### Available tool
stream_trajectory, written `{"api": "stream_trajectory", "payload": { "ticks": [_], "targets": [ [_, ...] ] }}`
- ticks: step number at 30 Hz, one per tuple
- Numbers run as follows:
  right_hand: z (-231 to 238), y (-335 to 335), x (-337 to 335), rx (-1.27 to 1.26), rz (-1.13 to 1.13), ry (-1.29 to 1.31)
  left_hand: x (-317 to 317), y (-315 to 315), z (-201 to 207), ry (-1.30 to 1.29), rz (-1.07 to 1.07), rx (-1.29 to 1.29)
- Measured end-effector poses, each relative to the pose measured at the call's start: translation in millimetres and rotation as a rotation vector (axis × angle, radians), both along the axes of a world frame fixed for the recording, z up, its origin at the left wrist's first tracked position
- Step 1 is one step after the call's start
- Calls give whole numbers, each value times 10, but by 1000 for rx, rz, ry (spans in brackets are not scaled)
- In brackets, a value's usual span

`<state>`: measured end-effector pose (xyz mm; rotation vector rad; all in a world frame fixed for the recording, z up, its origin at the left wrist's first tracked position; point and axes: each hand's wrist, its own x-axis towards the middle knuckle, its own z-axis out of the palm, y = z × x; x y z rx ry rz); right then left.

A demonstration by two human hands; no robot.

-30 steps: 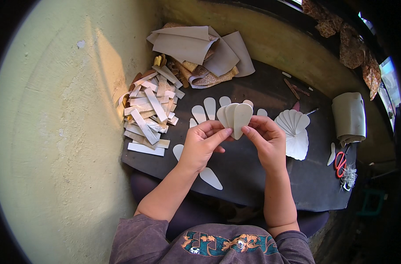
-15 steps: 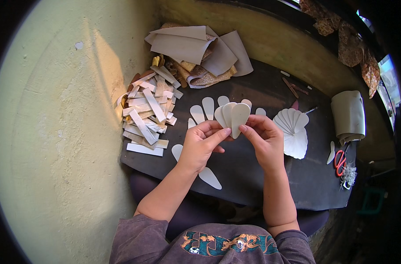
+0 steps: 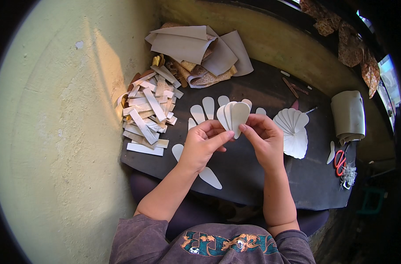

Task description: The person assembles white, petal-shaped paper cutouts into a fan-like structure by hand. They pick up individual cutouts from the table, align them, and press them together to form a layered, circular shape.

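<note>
Above the dark table, my left hand (image 3: 206, 141) pinches the narrow ends of a small fan of white teardrop-shaped pieces (image 3: 227, 115). My right hand (image 3: 264, 137) grips the rightmost teardrop piece (image 3: 240, 113) by its pointed end, between thumb and fingers; it overlaps the others. Behind my hands, several similar white pieces (image 3: 208, 107) lie spread in an arc, partly hidden by my fingers. Two more sit close to my left forearm, one being a loose white piece (image 3: 210, 178). Right of my right hand rests a finished-looking fan of overlapping white pieces (image 3: 293, 127).
A heap of pale flat strips (image 3: 147, 108) stands at the left by the wall. Folded grey sheets (image 3: 187, 44) lie at the back. On the right are a grey roll (image 3: 348, 115), red-handled scissors (image 3: 339, 163) and a tangle of thread (image 3: 349, 175).
My left hand and its fan have shifted slightly right, closer to my right hand. The held pieces now overlap more tightly.
</note>
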<state>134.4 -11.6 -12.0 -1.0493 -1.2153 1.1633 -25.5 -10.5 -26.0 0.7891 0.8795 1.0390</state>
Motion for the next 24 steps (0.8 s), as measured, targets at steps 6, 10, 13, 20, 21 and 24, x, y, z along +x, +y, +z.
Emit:
{"api": "stream_trajectory", "payload": {
  "ticks": [6,10,13,20,21,24],
  "targets": [
    [-72,-2,-18,8,-4,-23,41,-8,13,-49,4,46],
    [-58,-5,-56,-29,7,99,-5,29,-47,-30,53,138],
    [-34,-17,9,-165,227,-208,-167,116,-29,-40,118,234],
    [-122,-250,-285,304,594,-933,-286,137,61,-40,170,239],
    [-123,-249,-288,296,637,-937,-280,132,59,-44,154,220],
    [-157,-249,-292,274,658,-915,-265,132,36,-52,118,181]
  ]
}}
